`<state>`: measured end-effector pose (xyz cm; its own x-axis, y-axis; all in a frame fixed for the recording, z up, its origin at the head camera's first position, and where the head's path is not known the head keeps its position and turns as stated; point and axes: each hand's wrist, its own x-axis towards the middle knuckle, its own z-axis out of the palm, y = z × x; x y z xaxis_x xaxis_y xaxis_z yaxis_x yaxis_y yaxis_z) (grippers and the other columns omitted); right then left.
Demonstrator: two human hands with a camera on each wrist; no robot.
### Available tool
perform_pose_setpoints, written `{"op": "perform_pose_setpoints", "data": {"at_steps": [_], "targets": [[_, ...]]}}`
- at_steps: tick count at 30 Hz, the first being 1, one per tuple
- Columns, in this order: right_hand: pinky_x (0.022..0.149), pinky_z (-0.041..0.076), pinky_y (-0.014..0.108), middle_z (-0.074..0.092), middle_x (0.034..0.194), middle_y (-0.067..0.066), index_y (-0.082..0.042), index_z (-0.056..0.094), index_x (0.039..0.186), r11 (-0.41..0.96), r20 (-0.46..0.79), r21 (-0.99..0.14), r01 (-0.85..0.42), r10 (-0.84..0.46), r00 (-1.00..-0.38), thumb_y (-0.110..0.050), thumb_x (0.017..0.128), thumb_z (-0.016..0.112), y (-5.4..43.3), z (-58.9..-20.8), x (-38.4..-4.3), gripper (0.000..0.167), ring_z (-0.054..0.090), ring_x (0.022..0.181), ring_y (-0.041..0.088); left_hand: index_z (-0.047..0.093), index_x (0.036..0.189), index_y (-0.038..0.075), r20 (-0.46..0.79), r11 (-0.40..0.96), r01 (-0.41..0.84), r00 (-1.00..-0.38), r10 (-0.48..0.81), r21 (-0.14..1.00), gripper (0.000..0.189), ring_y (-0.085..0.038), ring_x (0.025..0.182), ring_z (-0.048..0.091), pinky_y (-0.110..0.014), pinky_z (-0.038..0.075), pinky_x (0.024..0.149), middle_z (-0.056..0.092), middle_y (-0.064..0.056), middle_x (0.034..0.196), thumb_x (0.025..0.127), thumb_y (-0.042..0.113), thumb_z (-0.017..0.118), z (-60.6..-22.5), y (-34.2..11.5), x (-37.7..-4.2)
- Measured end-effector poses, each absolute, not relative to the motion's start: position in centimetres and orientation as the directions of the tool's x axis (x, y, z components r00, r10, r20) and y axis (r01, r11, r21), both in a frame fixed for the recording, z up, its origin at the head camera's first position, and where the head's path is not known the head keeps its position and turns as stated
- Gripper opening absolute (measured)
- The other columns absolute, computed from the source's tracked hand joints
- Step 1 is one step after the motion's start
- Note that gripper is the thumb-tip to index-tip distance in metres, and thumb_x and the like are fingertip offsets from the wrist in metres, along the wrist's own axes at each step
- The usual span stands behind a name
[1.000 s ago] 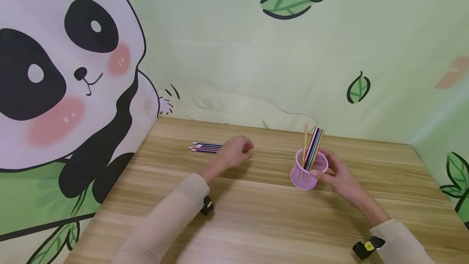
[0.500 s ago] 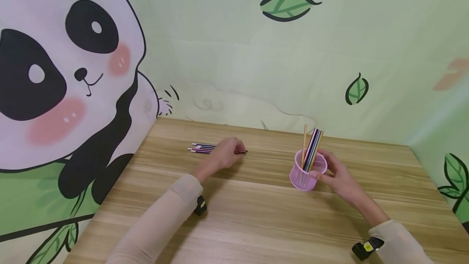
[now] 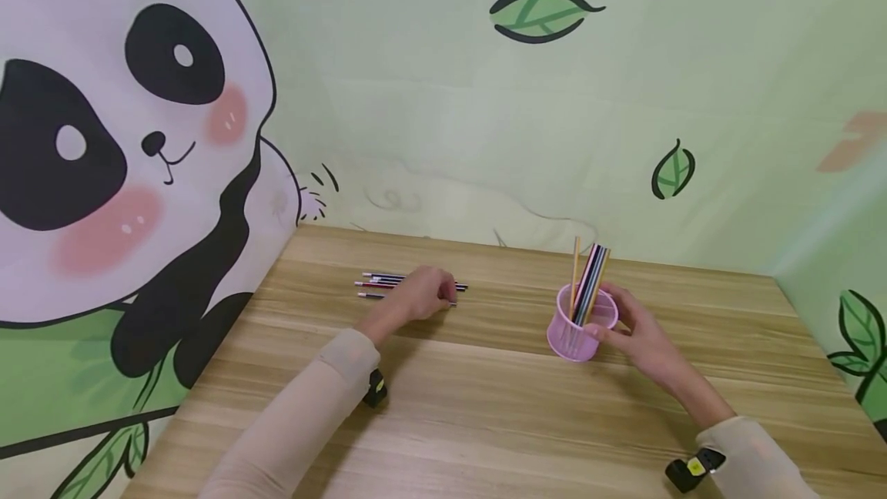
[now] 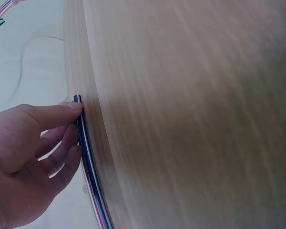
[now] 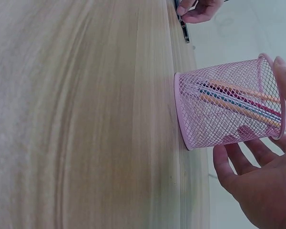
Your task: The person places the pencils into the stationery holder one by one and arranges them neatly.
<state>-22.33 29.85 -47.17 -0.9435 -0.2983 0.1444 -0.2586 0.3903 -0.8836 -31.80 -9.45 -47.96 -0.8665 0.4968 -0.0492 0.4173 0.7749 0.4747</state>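
Note:
On the left of the table, several dark pencils (image 3: pixel 379 276) with white ends lie side by side. My left hand (image 3: pixel 420 293) reaches over them and pinches one dark striped pencil (image 4: pixel 83 129) near its end, thumb against fingers. That pencil lies slightly nearer to me than the others; the hand hides its middle in the head view. To the right, a pink mesh pencil cup (image 3: pixel 563 335) stands upright, holding several pencils (image 5: pixel 238 102) in dark, pink and orange colours. My right hand (image 3: pixel 640 329) grips the cup at its right side, thumb in front and fingers behind the rim.
The wooden table (image 3: pixel 485 422) ends at the back against a pale green wall cloth (image 3: pixel 416 98) printed with a panda and leaves. A black wrist camera (image 3: pixel 375 389) sits under the left cuff, and another camera (image 3: pixel 695 470) under the right.
My left hand has come down onto the pencils and drawn one a little toward me, apart from the rest. The right hand keeps its grip on the cup in place.

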Motion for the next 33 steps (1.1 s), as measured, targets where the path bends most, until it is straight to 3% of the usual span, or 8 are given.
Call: {"op": "perform_pose_setpoints", "data": {"at_steps": [7,17,25,33], "targets": [[0.099,0.044,0.012,0.046,0.156,0.029,0.001,0.034,0.160,0.388,0.144,-0.884,-0.260,-0.302,-0.942,-0.013,0.101,0.075,29.8,-47.2,-22.3,0.073,0.042,0.145,0.051,0.073,0.096,0.014,-0.036,0.748,0.491,-0.825,0.564,0.447,0.006,-0.012,0.088,0.064,-0.032,0.057,0.086,0.071,0.004,0.092,0.099,0.010,0.077,-47.6,-9.0,-31.7],[0.099,0.046,0.014,0.047,0.154,0.030,0.002,0.034,0.159,0.366,0.162,-0.891,-0.270,-0.299,-0.940,-0.010,0.101,0.074,29.9,-47.4,-22.4,0.072,0.044,0.142,0.050,0.073,0.108,0.010,0.127,0.635,0.621,-0.753,0.645,0.460,0.007,-0.010,0.093,0.069,-0.025,0.058,0.083,0.074,0.001,0.100,0.102,0.011,0.072,-43.3,-6.4,-30.9],[0.098,0.046,0.014,0.047,0.154,0.030,0.002,0.034,0.160,0.370,0.151,-0.892,-0.260,-0.298,-0.943,-0.010,0.100,0.074,29.9,-47.2,-22.3,0.073,0.043,0.143,0.051,0.073,0.110,0.005,0.320,0.405,0.680,-0.680,0.660,0.611,0.010,-0.009,0.088,0.070,-0.020,0.059,0.079,0.074,-0.001,0.098,0.100,0.007,0.074,-38.6,-4.1,-29.6],[0.099,0.045,0.013,0.046,0.157,0.029,-0.001,0.034,0.161,0.385,0.136,-0.888,-0.251,-0.301,-0.944,-0.013,0.101,0.075,29.8,-47.0,-22.2,0.074,0.042,0.145,0.050,0.074,0.109,0.008,0.492,0.134,0.637,-0.697,0.522,0.759,0.011,-0.011,0.091,0.071,-0.026,0.061,0.084,0.075,0.001,0.099,0.098,0.008,0.077,-35.4,-1.8,-28.4]]}}
